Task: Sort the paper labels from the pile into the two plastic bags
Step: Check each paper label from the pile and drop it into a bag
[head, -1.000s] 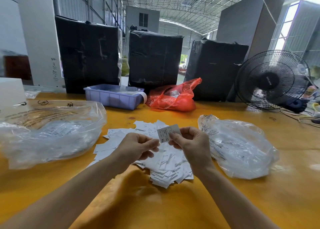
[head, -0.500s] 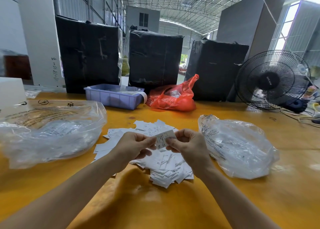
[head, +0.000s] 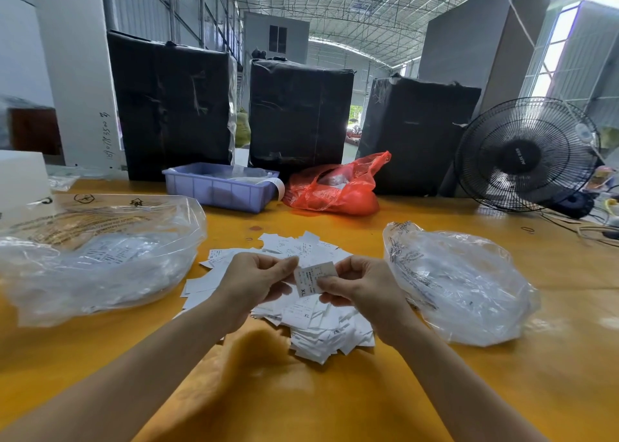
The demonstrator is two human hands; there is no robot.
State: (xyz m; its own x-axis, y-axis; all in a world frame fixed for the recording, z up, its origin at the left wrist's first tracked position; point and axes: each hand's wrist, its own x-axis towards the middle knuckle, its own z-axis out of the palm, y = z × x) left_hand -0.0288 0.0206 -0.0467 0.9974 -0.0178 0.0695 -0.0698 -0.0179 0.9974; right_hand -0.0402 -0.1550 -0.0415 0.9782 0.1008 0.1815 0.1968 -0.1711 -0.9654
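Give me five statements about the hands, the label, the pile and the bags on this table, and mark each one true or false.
1. The right hand pinches a paper label printed XL. True.
2. The left hand lies flat on the table. False: it is raised over the pile of labels, fingers curled, fingertips at the held label's left edge.
3. One clear plastic bag lies left of the pile and another clear plastic bag lies right of it. True.
4. The pile sits inside the purple tray. False: it lies loose on the table, nearer the person than the tray.
5. The red bag lies beside the tray, at the far side. True.
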